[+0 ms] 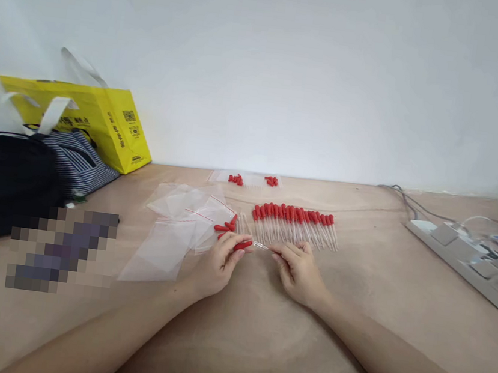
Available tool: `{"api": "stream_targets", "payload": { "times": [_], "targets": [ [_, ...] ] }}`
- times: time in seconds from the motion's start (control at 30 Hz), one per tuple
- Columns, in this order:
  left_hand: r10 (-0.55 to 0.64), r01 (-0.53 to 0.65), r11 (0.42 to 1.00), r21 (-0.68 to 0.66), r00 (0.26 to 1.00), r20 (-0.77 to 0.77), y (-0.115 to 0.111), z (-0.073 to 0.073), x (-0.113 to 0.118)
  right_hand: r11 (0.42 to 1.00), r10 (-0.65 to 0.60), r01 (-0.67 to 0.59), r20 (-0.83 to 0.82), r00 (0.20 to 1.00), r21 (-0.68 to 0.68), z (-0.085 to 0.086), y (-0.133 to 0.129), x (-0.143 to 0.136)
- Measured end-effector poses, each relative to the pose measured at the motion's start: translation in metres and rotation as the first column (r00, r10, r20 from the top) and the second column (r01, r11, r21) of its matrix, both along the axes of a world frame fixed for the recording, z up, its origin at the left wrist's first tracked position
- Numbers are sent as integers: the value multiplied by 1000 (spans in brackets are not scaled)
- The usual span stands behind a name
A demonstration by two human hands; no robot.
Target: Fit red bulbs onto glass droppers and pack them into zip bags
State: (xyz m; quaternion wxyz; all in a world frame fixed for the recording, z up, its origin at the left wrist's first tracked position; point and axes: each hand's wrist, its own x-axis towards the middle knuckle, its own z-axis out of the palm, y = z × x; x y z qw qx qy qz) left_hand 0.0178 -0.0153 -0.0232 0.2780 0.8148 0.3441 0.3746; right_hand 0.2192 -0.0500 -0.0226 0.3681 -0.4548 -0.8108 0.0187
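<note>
My left hand pinches a red rubber bulb between thumb and fingers. Opposite it, my right hand is closed on a clear glass dropper tube, whose end meets or nearly meets the bulb's mouth; I cannot tell how far it sits inside. Just beyond my hands lies a row of glass droppers with red bulbs, side by side. Loose red bulbs and bare glass tubes lie close to my left fingers.
Clear zip bags overlap left of my hands. Farther back, another clear bag has small red bulbs at both ends. A yellow bag, striped pouch and black bag stand left. A power strip with cables lies right.
</note>
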Motion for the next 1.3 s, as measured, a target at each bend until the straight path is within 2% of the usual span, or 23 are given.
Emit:
{"api": "stream_targets", "payload": {
  "times": [0.1,0.33,0.6,0.77,0.93,1.1,1.3],
  "targets": [
    [5,-2,997,76,999,-43,-1,3,1,1000,19,-19,6,1000,4,-1,0,-1],
    [123,-109,979,172,990,-69,-4,9,4,1000,16,-16,-3,1000,16,-3,1,-1],
    [140,-114,959,261,987,-84,-3,7,3,997,34,-37,45,998,70,-3,-3,-5],
    [131,-88,949,302,984,-124,-3,6,1,980,16,-41,132,991,192,-6,0,-4],
    [117,-26,919,393,971,-209,-5,5,0,958,7,-77,243,970,277,-1,3,2],
    [85,50,898,437,955,-286,-10,7,0,946,40,-120,259,965,302,1,2,4],
    [121,28,894,447,946,-300,-15,9,2,959,18,-77,213,977,272,-1,-3,-4]
  ]
}}
